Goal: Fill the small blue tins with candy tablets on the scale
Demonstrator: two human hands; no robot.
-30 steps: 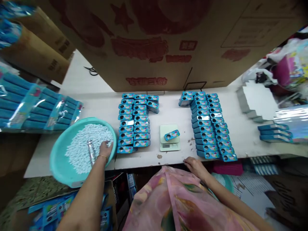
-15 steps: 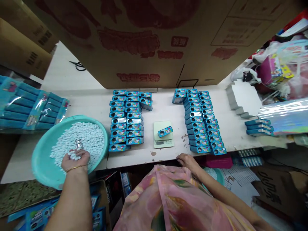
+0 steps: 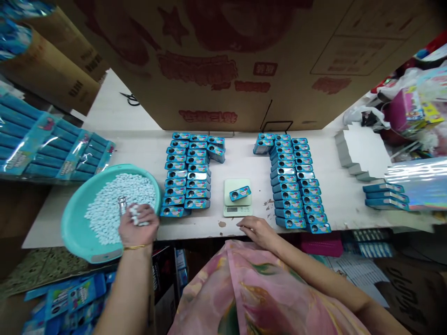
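My left hand [image 3: 139, 225] has moved toward the right rim of the basin [image 3: 74, 223], and my right hand [image 3: 259, 231] has come nearer to the scale [image 3: 237, 182]. The left is cupped around small rounded tablets [image 3: 137, 215], left of the scale; the right lies released, fingers loosely stretched, at the table [image 3: 204, 228] edge just before the scale. One shiny blue box [image 3: 240, 193] rests slantwise on the scale. Flat surface is free on both sides of the scale, up to the rows of boxes [image 3: 197, 193]. The basin is smooth, roundish plastic.
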